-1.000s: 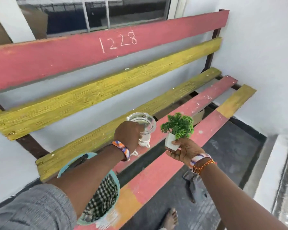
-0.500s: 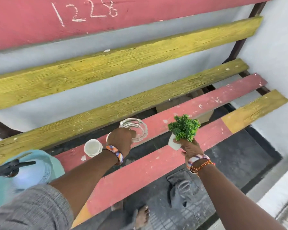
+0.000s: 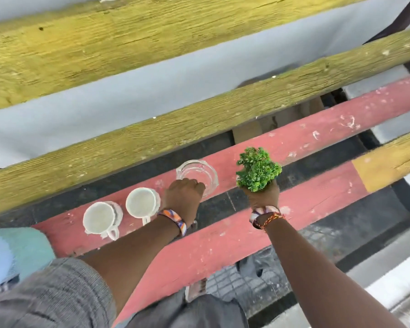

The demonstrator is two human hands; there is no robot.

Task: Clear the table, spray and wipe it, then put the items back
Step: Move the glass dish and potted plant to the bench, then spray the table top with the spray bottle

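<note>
So on my left arm I've got a grey ribbed knit sleeve [image 3: 57, 294] pushed up past the elbow, and a woven wristband in orange, blue and white [image 3: 174, 220] on that wrist. My right wrist has a pale patterned fabric band [image 3: 262, 212] plus a thin braided orange-and-red thread bracelet [image 3: 271, 218] right next to it. Grey trousers [image 3: 187, 313] down below, forearms bare.
</note>
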